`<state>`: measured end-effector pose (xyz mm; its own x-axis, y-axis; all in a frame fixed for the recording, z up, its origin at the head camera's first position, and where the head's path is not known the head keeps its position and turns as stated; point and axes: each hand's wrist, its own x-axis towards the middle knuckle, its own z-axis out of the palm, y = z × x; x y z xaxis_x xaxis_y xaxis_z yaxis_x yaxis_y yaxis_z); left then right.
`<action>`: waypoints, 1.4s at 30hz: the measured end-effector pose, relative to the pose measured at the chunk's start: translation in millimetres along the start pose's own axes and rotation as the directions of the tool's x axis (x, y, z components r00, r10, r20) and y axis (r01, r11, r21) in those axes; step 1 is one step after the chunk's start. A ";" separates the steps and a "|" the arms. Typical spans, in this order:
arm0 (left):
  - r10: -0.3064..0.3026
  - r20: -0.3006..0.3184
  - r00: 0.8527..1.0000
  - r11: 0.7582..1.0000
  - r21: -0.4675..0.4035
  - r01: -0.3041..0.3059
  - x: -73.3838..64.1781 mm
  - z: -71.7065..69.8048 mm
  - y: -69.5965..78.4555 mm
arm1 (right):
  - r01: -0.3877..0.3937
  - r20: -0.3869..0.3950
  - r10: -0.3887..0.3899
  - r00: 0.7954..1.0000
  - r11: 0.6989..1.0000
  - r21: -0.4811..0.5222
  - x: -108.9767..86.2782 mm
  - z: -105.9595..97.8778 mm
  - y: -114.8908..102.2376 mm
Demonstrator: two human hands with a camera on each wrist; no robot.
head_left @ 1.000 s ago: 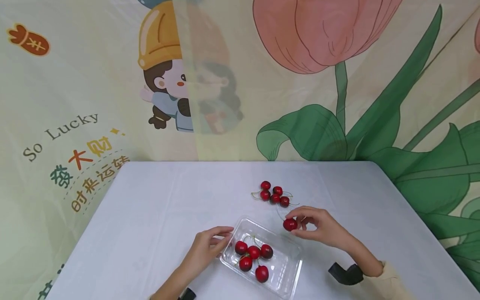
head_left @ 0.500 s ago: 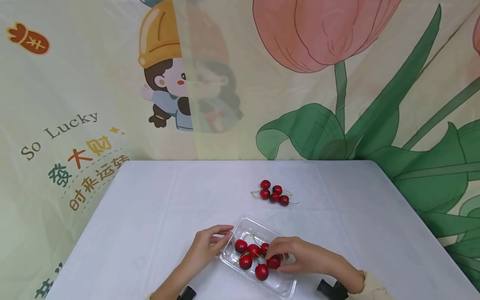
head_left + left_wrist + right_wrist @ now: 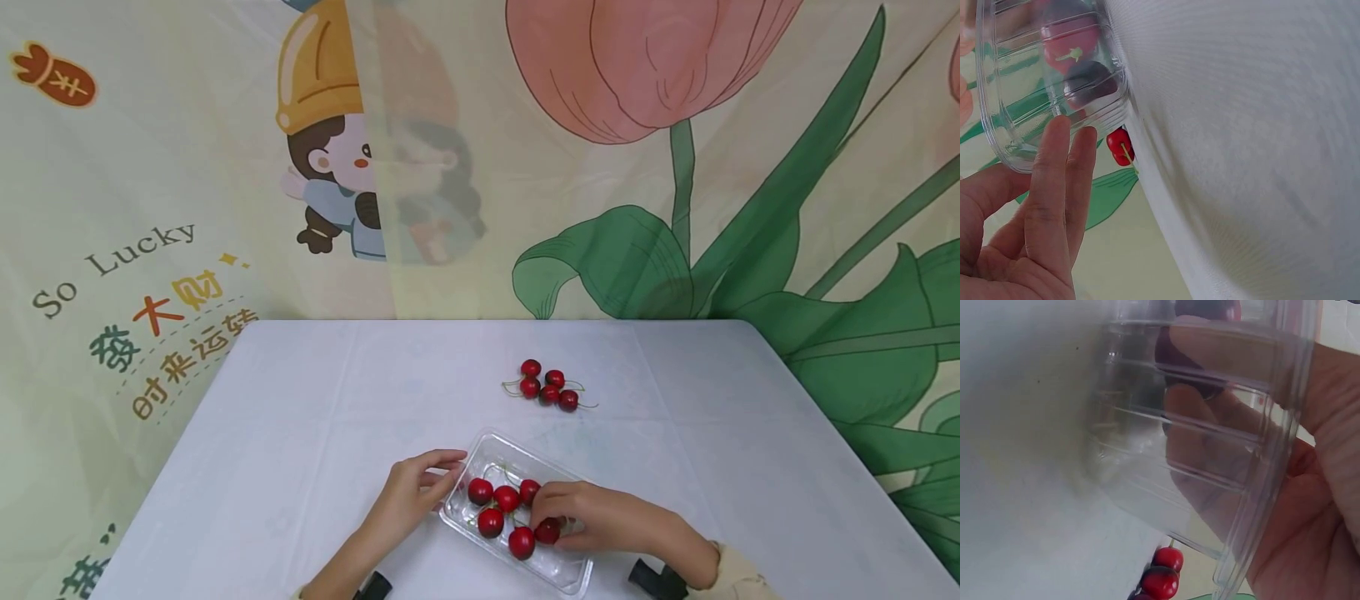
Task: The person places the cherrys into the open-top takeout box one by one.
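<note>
A clear plastic tray (image 3: 551, 575) stands near the front of the table, with several red cherries inside. My right hand (image 3: 592, 517) reaches over its right rim and pinches a dark red cherry (image 3: 547, 531) beside the others. Through the tray's ribbed wall (image 3: 1210, 450) in the right wrist view, thumb and fingers close around that cherry. My left hand (image 3: 412, 492) is at the tray's left end, fingers extended along the rim. In the left wrist view its fingertips (image 3: 1057, 134) lie against the tray's outer wall.
A small group of stemmed cherries (image 3: 550, 394) lies on the white-clothed table (image 3: 375, 383) beyond the tray. A printed curtain (image 3: 450, 292) hangs along the table's back edge. Black wrist straps (image 3: 658, 578) show at the front.
My right hand has carried a cherry from beside the tray, near the loose group, leftward and down into the tray. The left hand has stayed at the tray's end.
</note>
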<state>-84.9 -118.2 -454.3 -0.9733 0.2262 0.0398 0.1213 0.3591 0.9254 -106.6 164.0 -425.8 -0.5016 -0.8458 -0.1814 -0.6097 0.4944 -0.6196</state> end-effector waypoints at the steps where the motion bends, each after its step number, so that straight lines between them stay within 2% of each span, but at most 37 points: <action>1: -0.001 0.000 1.000 1.000 -0.001 0.001 0.0 -0.2 0.0 | -0.002 0.004 0.002 1.000 1.000 0.001 0.6 -0.2 0.2; 7: -0.011 0.005 1.000 1.000 -0.003 0.011 0.3 -0.3 -0.8 | 0.023 0.008 -0.023 1.000 0.998 0.053 0.1 -5.9 4.3; 10: -0.009 0.006 1.000 1.000 -0.002 0.009 0.1 0.0 -0.6 | 0.092 -0.060 -0.086 0.994 0.991 0.101 -3.4 -14.8 10.6; 12: -0.005 0.005 1.000 1.000 -0.006 0.005 -0.2 0.2 -0.2 | 0.132 -0.153 -0.114 0.982 0.984 0.118 -5.9 -23.2 17.0; 13: -0.004 0.004 1.000 1.000 -0.007 0.004 -0.2 0.2 0.5 | 0.147 -0.214 -0.120 0.969 0.983 0.112 -6.5 -28.1 21.0; 15: -0.003 0.001 1.000 1.000 -0.013 0.003 -0.2 0.1 1.1 | 0.140 -0.354 -0.104 0.929 0.987 0.077 -6.7 -37.9 31.0; 18: -0.005 -0.004 1.000 1.000 -0.018 0.005 -0.6 -0.2 1.6 | 0.039 -0.549 -0.021 0.836 0.999 0.022 -3.7 -48.7 49.9; 20: -0.005 -0.008 1.000 1.000 -0.024 0.005 -1.0 -0.3 1.4 | -0.046 -0.616 0.042 0.786 0.999 0.010 1.0 -52.5 63.3; 22: -0.007 -0.010 1.000 1.000 -0.030 0.007 -1.4 -0.2 1.3 | -0.107 -0.637 0.095 0.765 0.994 0.020 6.5 -54.1 74.8; 26: -0.009 -0.004 1.000 0.999 -0.030 0.009 -1.3 0.0 1.4 | -0.151 -0.608 0.147 0.781 0.987 0.044 17.2 -55.1 90.1; 32: -0.013 0.008 1.000 1.000 -0.021 0.013 -1.1 -0.2 0.4 | -0.216 -0.547 0.203 0.812 0.976 0.040 27.9 -55.4 95.3; 37: -0.012 0.008 1.000 1.000 -0.024 0.013 -0.4 -0.4 0.4 | -0.266 -0.521 0.249 0.817 0.963 0.043 32.3 -56.5 94.7; 42: -0.017 0.007 1.000 1.000 -0.023 0.017 -0.2 -0.1 0.6 | -0.238 -0.524 0.217 0.823 0.971 0.027 31.5 -55.7 93.9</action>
<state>-84.7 -118.1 -453.7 -0.9738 0.2262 0.0217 0.1001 0.3415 0.9345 -213.9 194.8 -447.2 -0.8670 -0.4844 0.1170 -0.4559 0.6760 -0.5789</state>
